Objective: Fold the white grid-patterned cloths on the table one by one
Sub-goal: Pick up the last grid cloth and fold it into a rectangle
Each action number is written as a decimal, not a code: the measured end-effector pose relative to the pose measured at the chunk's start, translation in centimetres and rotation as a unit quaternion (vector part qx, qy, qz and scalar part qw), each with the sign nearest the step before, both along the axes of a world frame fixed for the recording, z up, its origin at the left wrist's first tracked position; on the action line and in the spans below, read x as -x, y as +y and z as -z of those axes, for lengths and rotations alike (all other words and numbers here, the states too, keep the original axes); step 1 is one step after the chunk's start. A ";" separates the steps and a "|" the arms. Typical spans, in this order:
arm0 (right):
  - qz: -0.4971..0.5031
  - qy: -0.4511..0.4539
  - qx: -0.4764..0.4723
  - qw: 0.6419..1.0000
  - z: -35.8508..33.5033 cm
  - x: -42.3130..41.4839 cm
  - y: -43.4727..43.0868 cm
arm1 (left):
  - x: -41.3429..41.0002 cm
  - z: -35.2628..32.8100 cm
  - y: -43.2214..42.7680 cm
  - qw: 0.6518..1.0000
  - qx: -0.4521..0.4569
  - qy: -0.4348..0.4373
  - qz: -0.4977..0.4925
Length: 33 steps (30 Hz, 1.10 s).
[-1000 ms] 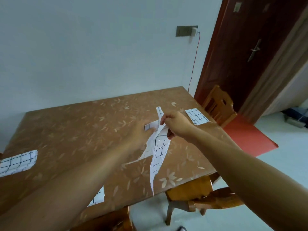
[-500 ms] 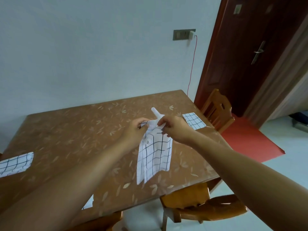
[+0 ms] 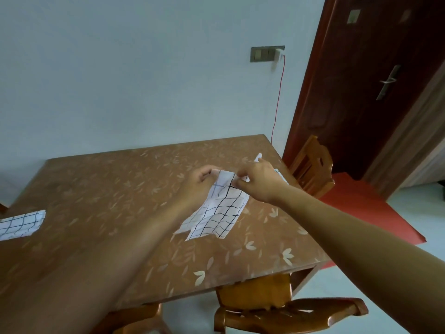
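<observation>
Fingers of the left hand and right hand are pinched on the top corners of the grid cloth, hung between them over the table. A second cloth is laid at the table's left edge, and a third cloth is partly hidden at its far right edge.

White cloth with a black grid; brown worktop with pale leaves; dark red door; red mat.

Soft, even, rather dim light. Mild sheen on the table nearside of the right hand. Frame edges bow; lower corners soft-focused.
</observation>
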State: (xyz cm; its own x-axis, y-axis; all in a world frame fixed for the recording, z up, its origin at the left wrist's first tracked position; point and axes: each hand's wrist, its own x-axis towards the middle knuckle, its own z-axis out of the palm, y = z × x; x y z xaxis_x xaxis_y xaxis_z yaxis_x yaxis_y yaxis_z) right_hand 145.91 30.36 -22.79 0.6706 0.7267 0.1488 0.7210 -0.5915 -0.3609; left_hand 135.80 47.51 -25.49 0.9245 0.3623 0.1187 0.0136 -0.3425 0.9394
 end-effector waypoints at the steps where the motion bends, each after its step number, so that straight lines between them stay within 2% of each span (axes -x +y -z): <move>1: 0.006 0.005 -0.003 1.000 -0.1 -0.1 -0.2 | 0.1 0.0 -0.3 1.000 0.009 -0.005 -0.002; 5: -0.011 0.026 -0.004 1.000 -0.4 -0.5 -0.5 | 0.6 0.7 -1.2 0.996 0.089 0.009 -0.007; 6: -0.018 0.031 -0.002 0.999 -0.4 -0.5 -0.5 | 0.7 0.9 -1.3 0.996 0.085 0.009 -0.004; 14: -0.044 0.051 -0.011 0.998 -0.2 -1.0 -0.7 | -0.1 1.3 -0.8 0.997 -0.065 -0.016 -0.049; 18: -0.044 0.073 -0.011 0.996 -0.2 -1.6 -1.4 | -0.4 1.1 -0.4 0.994 -0.085 -0.034 -0.053; 21: -0.031 0.112 0.034 0.993 0.4 -2.3 -2.3 | -0.3 0.9 0.5 0.990 -0.117 -0.044 -0.069; 26: 0.017 0.170 0.095 0.981 2.1 -4.2 -4.7 | 0.3 -0.4 2.6 0.985 -0.111 -0.071 -0.111; 30: 0.048 0.166 0.021 0.985 2.1 -5.7 -5.0 | 1.1 -0.4 4.1 0.984 -0.120 -0.058 -0.118; 33: 0.048 0.189 -0.098 0.976 1.3 -5.6 -4.3 | 1.7 0.0 4.6 0.983 -0.114 -0.037 -0.141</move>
State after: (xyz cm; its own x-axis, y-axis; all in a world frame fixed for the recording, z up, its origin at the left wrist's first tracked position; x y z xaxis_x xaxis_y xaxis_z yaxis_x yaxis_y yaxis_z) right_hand 151.48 26.07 -24.04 0.7676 0.6409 0.0077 0.4595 -0.5419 -0.7037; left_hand 134.07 52.07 -25.51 0.7769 0.5589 0.2899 0.0730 -0.5373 0.8402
